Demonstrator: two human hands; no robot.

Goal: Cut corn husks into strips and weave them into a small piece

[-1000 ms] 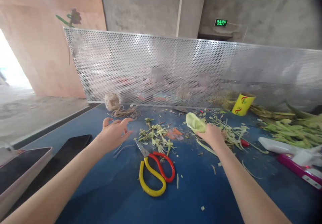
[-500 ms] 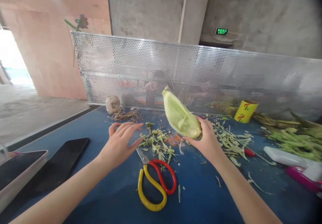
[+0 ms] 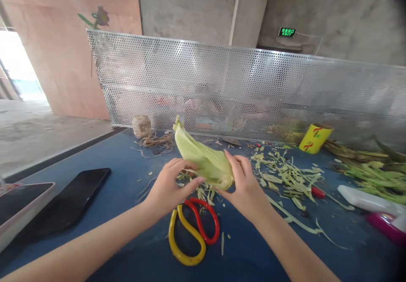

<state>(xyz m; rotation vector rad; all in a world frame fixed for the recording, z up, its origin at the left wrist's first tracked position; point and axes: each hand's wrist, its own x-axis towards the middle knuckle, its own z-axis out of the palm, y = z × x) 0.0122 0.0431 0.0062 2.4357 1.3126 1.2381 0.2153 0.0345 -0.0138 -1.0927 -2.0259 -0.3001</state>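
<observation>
Seeing a pale-edged device (image 3: pixel 25 203) at near left and a black phone (image 3: pixel 74 201) to its right; possibly risking a nudge to the phone by sweeping the left forearm (image 3: pixel 95 240) outward. At far left, seeing a ball of twine (image 3: pixel 141 126) beside loose strands (image 3: pixel 158 143); perhaps risking a snag by dipping the green husk (image 3: pixel 204 157) that way. Near the middle, curving the left hand (image 3: pixel 173 184) half open at the husk's left side, being unable to tell whether touching. Seeing scissors (image 3: pixel 192 230) just nearer, with blades hidden behind that hand; perhaps risking a prick by lowering it unseeing. With the right hand (image 3: pixel 245 184), gripping the husk's near right end, holding it tilted above the blue table (image 3: pixel 247 248); likely risking a tear or slip by tugging thin leaf against so small a hold. Farther right, seeing shredded leaves (image 3: pixel 288 174); probably risking losing pieces by dropping any among similar scraps.
</observation>
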